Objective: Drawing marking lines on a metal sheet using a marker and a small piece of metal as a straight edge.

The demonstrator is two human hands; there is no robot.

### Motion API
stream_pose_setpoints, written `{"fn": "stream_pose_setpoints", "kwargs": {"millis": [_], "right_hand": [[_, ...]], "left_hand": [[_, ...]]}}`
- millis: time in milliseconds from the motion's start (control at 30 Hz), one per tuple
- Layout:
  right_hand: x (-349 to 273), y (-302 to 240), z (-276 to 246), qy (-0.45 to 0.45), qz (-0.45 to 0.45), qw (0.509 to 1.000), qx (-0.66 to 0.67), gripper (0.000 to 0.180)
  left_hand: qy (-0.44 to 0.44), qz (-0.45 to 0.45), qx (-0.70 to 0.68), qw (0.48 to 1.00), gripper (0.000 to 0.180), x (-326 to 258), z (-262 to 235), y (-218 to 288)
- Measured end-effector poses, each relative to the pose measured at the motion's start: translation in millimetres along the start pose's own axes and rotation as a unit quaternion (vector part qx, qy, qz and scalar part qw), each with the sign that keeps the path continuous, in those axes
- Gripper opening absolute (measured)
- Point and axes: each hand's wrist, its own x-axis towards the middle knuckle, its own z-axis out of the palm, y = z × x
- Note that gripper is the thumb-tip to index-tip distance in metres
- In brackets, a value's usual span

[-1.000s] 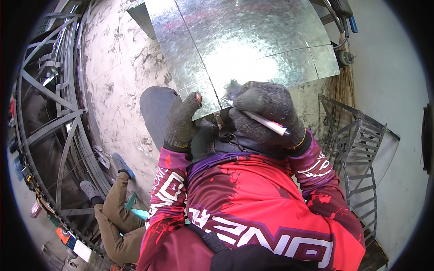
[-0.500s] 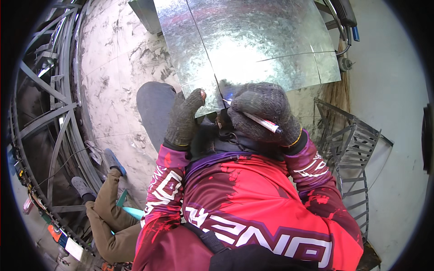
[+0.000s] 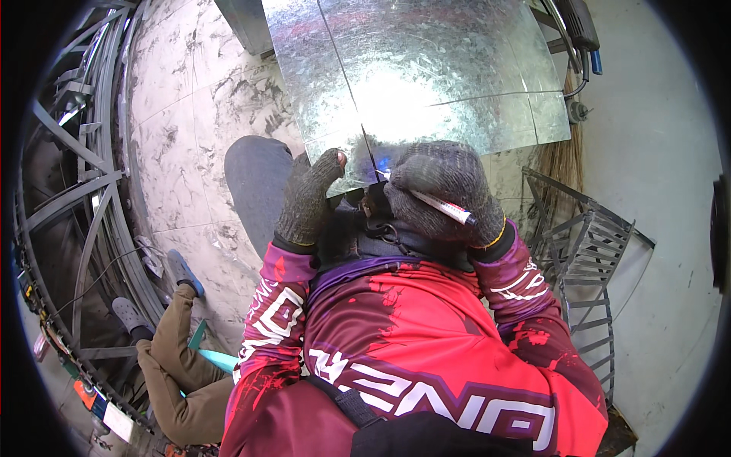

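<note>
A shiny galvanized metal sheet (image 3: 442, 46) lies in front of me, its near edge close to my body. Dark lines run along and across it. My left hand (image 3: 311, 194), in a dark grey knit glove, grips the sheet's near left corner, with the thumb on top and the other fingers hidden. In my gloved right hand (image 3: 442, 183) is a white and red marker pen (image 3: 445, 207), held slanted. Its tip points at the dark line near the sheet's near edge; whether it touches the metal I cannot tell.
Metal frames and bars (image 3: 91, 175) are stacked at the left. Another person's legs (image 3: 175, 358) and slippers show at lower left. To the right stand a slatted metal frame (image 3: 594, 251) and a straw broom (image 3: 567, 156) by the wall. A corded tool (image 3: 575, 30) is at far right.
The pen and my right hand have barely moved on the sheet. The whole view has shifted slightly, and my left hand keeps its grip on the corner.
</note>
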Motion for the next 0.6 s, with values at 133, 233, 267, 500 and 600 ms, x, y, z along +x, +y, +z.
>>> {"fn": "stream_pose_setpoints", "kwargs": {"millis": [133,233,267,500,600], "right_hand": [[-1,2,1,0.022,0.003,0.999,0.023,0.024],[0,1,1,0.009,0.011,1.000,0.009,0.026],[0,2,2,0.008,0.011,1.000,0.009,0.026],[-2,2,2,0.005,0.008,1.000,-0.026,0.025],[-1,3,3,0.017,0.003,1.000,-0.018,0.024]], "left_hand": [[0.013,0.163,0.143,0.976,0.027,2,-2,-8],[-0.010,-0.064,-0.077,0.995,0.020,1,4,-10],[-0.009,-0.065,-0.077,0.995,0.020,0,5,-13],[0.047,0.194,0.143,0.969,0.027,-1,1,-25],[0.028,0.161,0.134,0.977,0.049,-6,-1,-32]]}}
